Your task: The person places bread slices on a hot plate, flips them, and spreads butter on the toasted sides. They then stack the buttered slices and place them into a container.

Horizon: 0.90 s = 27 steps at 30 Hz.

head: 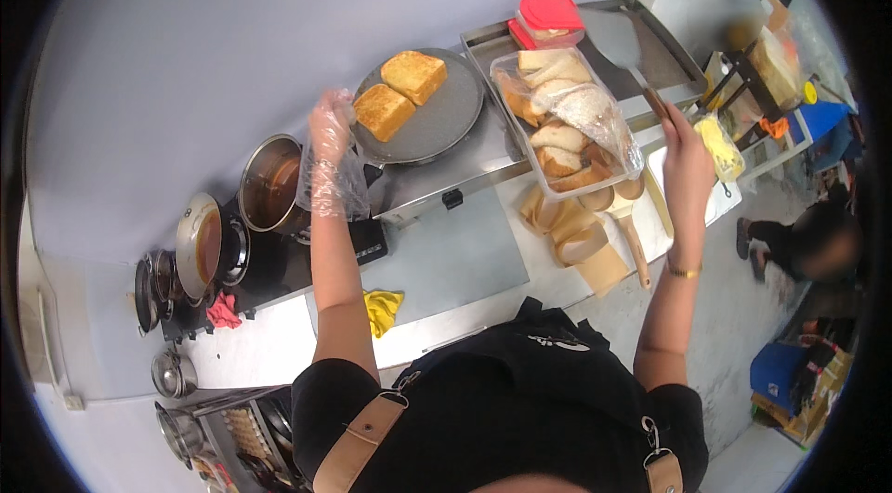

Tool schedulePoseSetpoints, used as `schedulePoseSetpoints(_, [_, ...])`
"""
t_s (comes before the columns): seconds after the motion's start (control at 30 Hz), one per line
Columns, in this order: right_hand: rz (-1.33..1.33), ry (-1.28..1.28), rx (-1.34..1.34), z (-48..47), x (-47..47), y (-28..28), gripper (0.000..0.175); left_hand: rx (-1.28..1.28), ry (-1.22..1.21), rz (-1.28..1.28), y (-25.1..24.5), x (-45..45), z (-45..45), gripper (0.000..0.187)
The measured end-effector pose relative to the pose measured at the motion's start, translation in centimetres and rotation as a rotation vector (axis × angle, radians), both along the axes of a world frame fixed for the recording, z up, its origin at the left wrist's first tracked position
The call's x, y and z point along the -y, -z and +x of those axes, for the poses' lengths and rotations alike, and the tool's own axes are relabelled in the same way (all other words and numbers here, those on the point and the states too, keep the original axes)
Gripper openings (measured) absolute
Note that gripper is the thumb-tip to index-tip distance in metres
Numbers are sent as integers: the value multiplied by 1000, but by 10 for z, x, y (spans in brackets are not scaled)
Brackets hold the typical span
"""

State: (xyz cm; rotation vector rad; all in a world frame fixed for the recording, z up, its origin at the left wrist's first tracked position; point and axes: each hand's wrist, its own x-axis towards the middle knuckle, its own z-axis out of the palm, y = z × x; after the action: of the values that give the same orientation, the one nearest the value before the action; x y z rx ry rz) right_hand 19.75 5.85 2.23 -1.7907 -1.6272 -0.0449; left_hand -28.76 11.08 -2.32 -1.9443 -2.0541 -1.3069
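My right hand [686,162] grips the wooden handle of a broad metal spatula [614,40], its blade raised over a dark metal tray. My left hand [329,127], in a clear plastic glove, is at the left rim of a round grey griddle pan [446,127]. Its fingertips are close to a browned slice of toast [385,113]; I cannot tell whether they touch it. A second thick slice of toast [414,75] lies beside the first on the pan. Right of the pan, a clear plastic container [550,190] holds several bread pieces [557,137], partly covered by plastic wrap.
Red-lidded boxes [550,15] stand on the tray [669,40]. A steel pot [268,186] and a tilted pan [198,245] sit on the left. Brown paper sleeves [582,245] and a yellow cloth [382,312] lie nearer me. Another person [801,238] is at the far right.
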Motion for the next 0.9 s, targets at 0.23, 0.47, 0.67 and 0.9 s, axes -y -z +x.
schedulePoseSetpoints(0.23, [-31,191,-76,91,95,57,28,-291,-88,-213,-7,-35,12,57])
schedulePoseSetpoints(0.47, [-134,322,-54,131,176,76,28,-413,108,-402,34,-176,11,66])
schedulePoseSetpoints(0.67, [-178,648,-107,133,238,71,27,-475,137,-571,25,-221,11,66])
schedulePoseSetpoints(0.9, [-146,722,-114,133,262,64,28,-36,131,-835,54,-188,-48,70])
